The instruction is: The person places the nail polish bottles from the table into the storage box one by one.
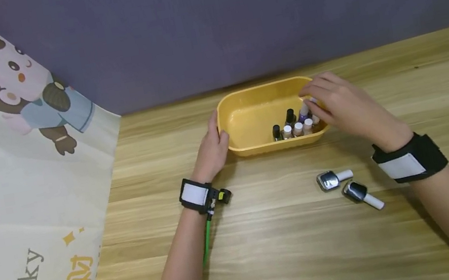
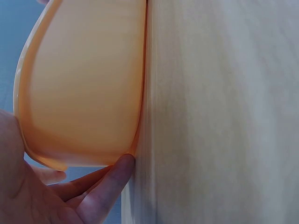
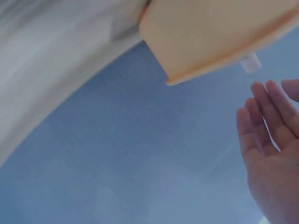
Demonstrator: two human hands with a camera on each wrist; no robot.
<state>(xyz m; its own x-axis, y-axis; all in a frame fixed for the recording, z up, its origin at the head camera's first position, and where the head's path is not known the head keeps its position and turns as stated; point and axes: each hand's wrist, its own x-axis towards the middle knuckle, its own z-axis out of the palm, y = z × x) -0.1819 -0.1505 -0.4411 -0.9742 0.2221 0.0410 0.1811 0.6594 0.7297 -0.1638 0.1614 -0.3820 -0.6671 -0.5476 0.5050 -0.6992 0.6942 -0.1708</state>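
Observation:
A yellow plastic basin (image 1: 249,125) stands on the wooden table near the wall. Nail polish bottles (image 1: 298,128) stand upright at its right end, several with white caps and two with black caps. Among them is a purple bottle (image 1: 303,112), partly covered by my right hand (image 1: 337,102). In the right wrist view that hand (image 3: 273,140) has its fingers extended, apart from a white cap (image 3: 251,63) that shows above the rim. My left hand (image 1: 211,149) holds the basin's left end, and the left wrist view shows its fingers (image 2: 110,186) against the outer wall.
Two dark, shiny nail polish bottles with white caps, one (image 1: 334,179) nearer the basin and another (image 1: 361,195), lie on the table (image 1: 280,250). A dark wall (image 1: 231,23) rises behind. A printed white sheet (image 1: 35,193) hangs at the left.

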